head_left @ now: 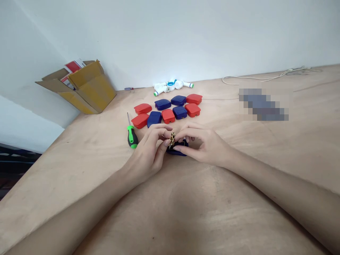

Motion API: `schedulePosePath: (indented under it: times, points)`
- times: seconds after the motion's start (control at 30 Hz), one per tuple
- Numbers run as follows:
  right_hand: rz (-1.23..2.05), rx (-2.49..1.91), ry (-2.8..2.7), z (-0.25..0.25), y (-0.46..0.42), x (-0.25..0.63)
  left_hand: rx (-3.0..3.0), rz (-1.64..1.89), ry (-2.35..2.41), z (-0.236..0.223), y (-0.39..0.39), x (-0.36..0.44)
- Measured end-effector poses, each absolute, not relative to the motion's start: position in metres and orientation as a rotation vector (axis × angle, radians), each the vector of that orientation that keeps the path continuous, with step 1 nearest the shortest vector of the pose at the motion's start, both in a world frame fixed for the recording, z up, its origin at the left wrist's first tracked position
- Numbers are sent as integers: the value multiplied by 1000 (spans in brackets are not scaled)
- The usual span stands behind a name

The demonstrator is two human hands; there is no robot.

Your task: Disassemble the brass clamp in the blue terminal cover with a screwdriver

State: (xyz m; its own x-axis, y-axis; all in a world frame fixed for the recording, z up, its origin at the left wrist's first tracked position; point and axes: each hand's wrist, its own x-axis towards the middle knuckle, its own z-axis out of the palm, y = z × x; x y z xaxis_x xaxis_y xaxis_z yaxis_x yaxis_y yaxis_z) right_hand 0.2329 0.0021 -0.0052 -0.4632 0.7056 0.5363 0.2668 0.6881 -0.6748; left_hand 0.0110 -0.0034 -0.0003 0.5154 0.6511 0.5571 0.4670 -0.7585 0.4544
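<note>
A small brass metal fitting is pinched between the fingertips of both hands. My left hand grips it from the left with thumb and index finger. From the right, my right hand closes thumb and fingers on the same piece. Just beneath the fingers lies a dark blue plastic housing, partly covered by my right hand; whether the fitting touches it I cannot tell. Beyond the hands, several red plastic housings and blue plastic housings sit in two rough rows.
A green and black screwdriver lies left of the housings, and a smaller screwdriver by the wall. White fittings with green ends stand behind. An opened cardboard box is at the back left, a white cable and a blurred-out object at the right.
</note>
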Motion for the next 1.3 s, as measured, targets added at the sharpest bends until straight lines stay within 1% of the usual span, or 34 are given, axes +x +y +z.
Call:
schedulePosePath:
  times: [0.67,1.3]
  points:
    - [671,-743,-2069,-4,1,234,2703,939,1028,5,-5,12]
    - [668,-771,-2079,-5,1,235,2688,1059,979,3,-6,14]
